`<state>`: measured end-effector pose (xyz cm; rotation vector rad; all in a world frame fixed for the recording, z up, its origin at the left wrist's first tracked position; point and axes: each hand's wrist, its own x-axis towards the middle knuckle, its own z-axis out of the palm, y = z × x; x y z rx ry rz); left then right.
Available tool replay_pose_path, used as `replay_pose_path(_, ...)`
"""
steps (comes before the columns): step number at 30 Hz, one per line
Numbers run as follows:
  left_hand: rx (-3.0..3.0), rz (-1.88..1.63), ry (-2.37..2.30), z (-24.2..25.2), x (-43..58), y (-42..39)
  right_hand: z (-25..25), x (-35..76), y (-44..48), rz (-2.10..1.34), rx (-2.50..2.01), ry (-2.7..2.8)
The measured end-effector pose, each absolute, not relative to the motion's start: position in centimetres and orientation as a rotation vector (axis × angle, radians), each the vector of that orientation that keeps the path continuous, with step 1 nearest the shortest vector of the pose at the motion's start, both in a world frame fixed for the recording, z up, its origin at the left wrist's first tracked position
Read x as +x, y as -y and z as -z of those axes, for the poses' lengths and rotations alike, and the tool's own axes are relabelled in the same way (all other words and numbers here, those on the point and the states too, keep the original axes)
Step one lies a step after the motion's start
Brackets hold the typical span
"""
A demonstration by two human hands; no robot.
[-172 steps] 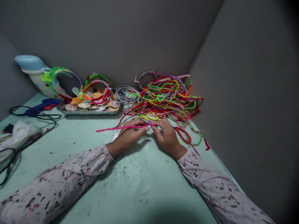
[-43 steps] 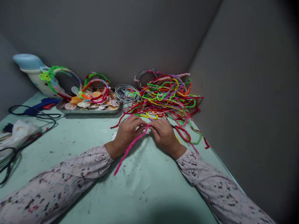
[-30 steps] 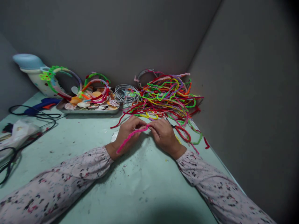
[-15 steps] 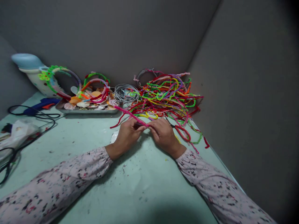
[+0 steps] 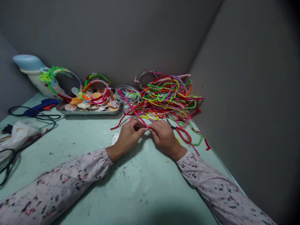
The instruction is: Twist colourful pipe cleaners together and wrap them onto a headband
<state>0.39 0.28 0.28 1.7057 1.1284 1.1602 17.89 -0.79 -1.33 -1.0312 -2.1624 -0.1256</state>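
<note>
Wall [image 5: 105, 37] looming far; left hand [image 5: 129, 134] and right hand [image 5: 165, 136] are pinching stem [image 5: 131, 107], near end. Looking light, bendy, best held there.

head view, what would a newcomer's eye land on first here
Probably the tangled heap of bright fuzzy strands by the back wall, right of centre. Next, the vivid pink strand, slanting up from between the left hand and right hand in the middle. Then the green-flowered hoop at left, by the shell-filled tray.
</note>
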Motion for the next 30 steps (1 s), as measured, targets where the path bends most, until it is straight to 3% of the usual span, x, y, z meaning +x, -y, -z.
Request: replay_pose_path(30, 1.819, -1.075, -1.141, -0.25, 0.25, -0.25, 1.33, 17.91, 0.77, 0.074, -1.059, 2.148)
